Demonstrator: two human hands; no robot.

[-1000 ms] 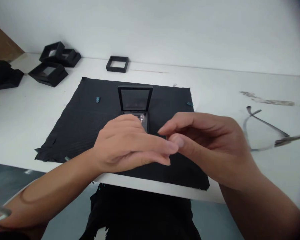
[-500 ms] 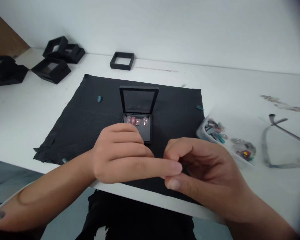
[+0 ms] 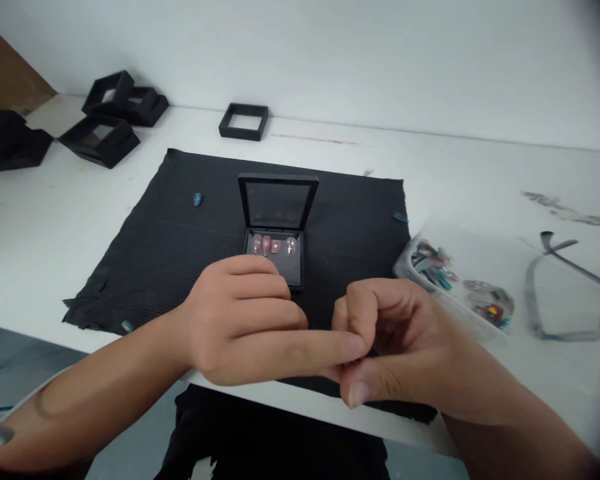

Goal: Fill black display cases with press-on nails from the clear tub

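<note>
My left hand (image 3: pixel 250 327) is closed, its index finger stretched across to the fingertips of my right hand (image 3: pixel 405 347). The right thumb and index finger pinch together around the left fingertips; whatever lies between them is hidden. Just beyond my left knuckles stands a black case (image 3: pixel 279 179) with its clear-windowed lid raised. Inside it, several pink press-on nails (image 3: pixel 267 245) lie in a row, some with white star shapes, with a gap before the rightmost one. The lower part of the case is covered by my left hand.
A black mat (image 3: pixel 215 173) lies under the case, with a blue nail (image 3: pixel 197 199) on it. To the right stands a clear plastic container (image 3: pixel 405 263) of mixed nails, near glasses (image 3: pixel 533 293). Black frame-like boxes (image 3: pixel 100 140) are piled back left; one black frame (image 3: pixel 244 122) sits by the wall.
Both hands have shifted slightly down, and the right fingers have curled further over the left fingertip. More of the nails in the case shows now. The case stays put.
</note>
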